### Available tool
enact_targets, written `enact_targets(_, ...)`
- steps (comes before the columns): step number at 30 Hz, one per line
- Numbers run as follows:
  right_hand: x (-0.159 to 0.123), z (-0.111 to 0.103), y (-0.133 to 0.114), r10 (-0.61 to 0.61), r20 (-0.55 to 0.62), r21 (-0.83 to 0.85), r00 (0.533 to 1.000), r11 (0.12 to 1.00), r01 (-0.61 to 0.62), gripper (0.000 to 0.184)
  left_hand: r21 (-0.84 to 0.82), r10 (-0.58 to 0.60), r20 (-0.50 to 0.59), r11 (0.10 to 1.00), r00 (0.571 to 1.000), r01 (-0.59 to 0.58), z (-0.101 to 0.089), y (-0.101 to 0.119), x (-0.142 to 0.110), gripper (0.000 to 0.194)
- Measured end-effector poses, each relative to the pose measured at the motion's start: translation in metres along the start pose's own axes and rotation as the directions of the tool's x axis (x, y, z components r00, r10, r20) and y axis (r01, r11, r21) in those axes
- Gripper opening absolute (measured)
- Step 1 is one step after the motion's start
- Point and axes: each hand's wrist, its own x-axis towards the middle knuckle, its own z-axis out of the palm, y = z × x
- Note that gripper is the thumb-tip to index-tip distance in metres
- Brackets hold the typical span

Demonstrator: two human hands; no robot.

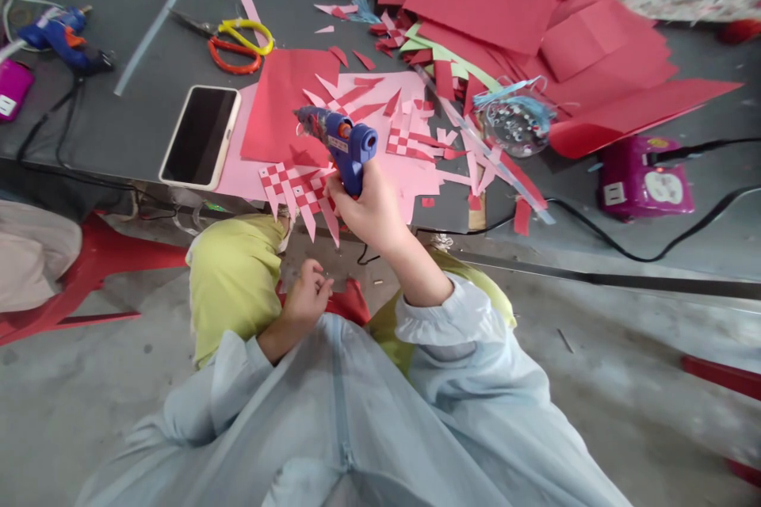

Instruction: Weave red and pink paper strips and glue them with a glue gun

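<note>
My right hand (pixel 376 204) is wrapped round the handle of a blue hot glue gun (pixel 340 144), whose nozzle points left over the table. Below the gun, a red and pink woven paper piece (pixel 297 188) with pointed strips juts past the table's front edge. Over my lap, my left hand (pixel 306 295) has its fingers curled in near the thumb; whatever they may hold is too small to make out. Pink paper (pixel 425 174) and a red sheet (pixel 282 107) lie under the gun. Another checkered woven piece (pixel 410 141) is just right of it.
Nearby lie a phone (pixel 200 136), scissors (pixel 231 45), a second glue gun (pixel 63 36), clear glue sticks (pixel 153 30) and red sheets (pixel 511 24). A container of googly eyes (pixel 517 125) and a purple box with black cables (pixel 645 178) stand right. Red stools (pixel 98 265) flank me.
</note>
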Motion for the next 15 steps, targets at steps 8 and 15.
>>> enact_targets(8, 0.0, 0.0, -0.001, -0.016, 0.006, -0.003, 1.0, 1.0, 0.016, 0.028, -0.42, -0.006, -0.227, 0.903, 0.974, -0.092, -0.013, 0.02, 0.004, 0.056)
enact_targets(15, 0.0, 0.0, 0.001, -0.031, -0.02, -0.036, 0.999, 0.999, 0.03, 0.028, -0.581, 0.05, 0.315, 0.8, 0.948, 0.151, -0.037, 0.052, 0.011, 0.052)
